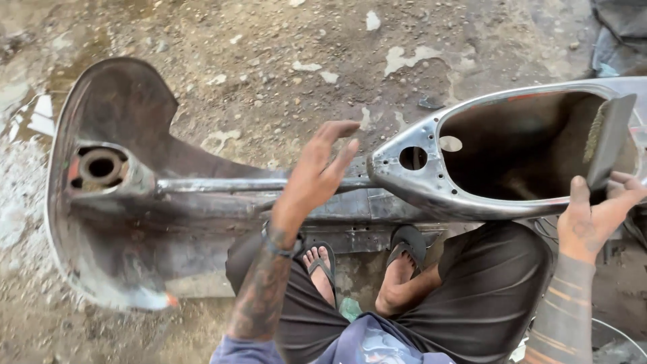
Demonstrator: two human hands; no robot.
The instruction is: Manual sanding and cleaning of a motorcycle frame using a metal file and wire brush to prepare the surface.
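Note:
A bare metal scooter body frame (202, 189) lies on its side across the dirt ground in front of me, its curved leg shield at the left and its hollow rear shell (431, 182) at the right. My left hand (317, 172) hovers open over the frame's middle tunnel, fingers spread, holding nothing. My right hand (596, 216) grips a flat grey tool (610, 141) with a scuffed face, held upright over the rim of the rear shell. I am crouched, with my knees and sandalled feet (367, 263) just below the frame.
The ground (283, 61) is packed dirt with gravel and pale flakes of paint. A wet patch (37, 111) lies at the far left. Dark sheeting (620, 34) sits in the upper right corner, and thin wire (623, 334) shows at the lower right.

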